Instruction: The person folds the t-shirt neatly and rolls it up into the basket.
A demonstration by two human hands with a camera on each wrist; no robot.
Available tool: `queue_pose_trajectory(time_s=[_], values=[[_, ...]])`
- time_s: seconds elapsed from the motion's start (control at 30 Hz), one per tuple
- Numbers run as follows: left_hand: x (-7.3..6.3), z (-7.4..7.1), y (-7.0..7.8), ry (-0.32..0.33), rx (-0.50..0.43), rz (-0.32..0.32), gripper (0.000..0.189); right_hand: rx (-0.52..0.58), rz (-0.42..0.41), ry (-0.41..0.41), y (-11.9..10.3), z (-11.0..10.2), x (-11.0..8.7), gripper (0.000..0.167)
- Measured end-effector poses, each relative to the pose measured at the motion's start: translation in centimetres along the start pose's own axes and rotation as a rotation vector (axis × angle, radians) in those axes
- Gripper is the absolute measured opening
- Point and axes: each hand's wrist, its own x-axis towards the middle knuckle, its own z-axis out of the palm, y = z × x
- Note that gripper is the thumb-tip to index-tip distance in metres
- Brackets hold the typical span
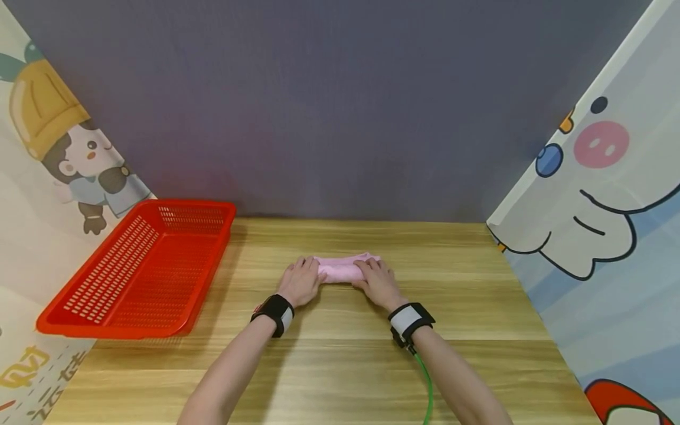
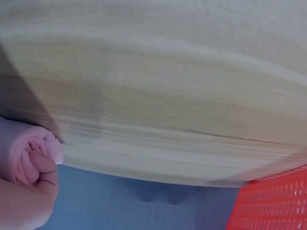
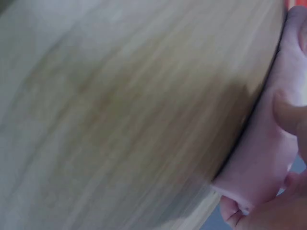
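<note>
A pink cloth (image 1: 342, 271) lies rolled into a short bundle on the wooden table, crosswise between both hands. My left hand (image 1: 300, 282) grips its left end. The left wrist view shows the spiral layers of that rolled end (image 2: 48, 142), with a finger (image 2: 44, 167) tucked against them. At the other end, my right hand (image 1: 379, 284) holds the bundle, thumb on the near side. Seen from the right wrist, the roll's smooth side (image 3: 261, 153) runs along the table, and curled fingers (image 3: 231, 211) wrap its end.
A red perforated plastic basket (image 1: 212, 277) stands to the left on the wooden table (image 1: 340, 366). A grey panel (image 1: 340, 106) rises behind the table. Cartoon-printed sheets (image 1: 611, 236) flank both sides. From the right wristband (image 1: 410, 320) trails a green cable (image 1: 429, 389).
</note>
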Motion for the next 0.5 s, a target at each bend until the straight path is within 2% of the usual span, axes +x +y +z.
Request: queue_pose_trajectory(time_s=[0.1,0.2,0.3,0.4,0.5], values=[[0.1,0.0,0.0,0.007,-0.012,0.001,0.041,-0.015,0.000,0.011,0.2,0.0,0.3,0.039],[-0.2,0.2,-0.1,0.043,0.001,0.018,0.043,-0.004,0.003,-0.021,0.4,-0.2,0.7,0.036],[-0.9,0.7,-0.1,0.105,0.078,0.052,0.054,0.038,-0.002,-0.070,0.5,-0.6,1.0,0.036],[-1.5,1.3,-0.2,0.193,0.186,0.077,0.066,0.080,-0.042,-0.105,0.7,-1.0,1.4,0.033],[-1.7,1.8,-0.2,0.277,0.253,0.081,0.067,0.112,-0.096,-0.142,0.8,-1.4,1.6,0.033]])
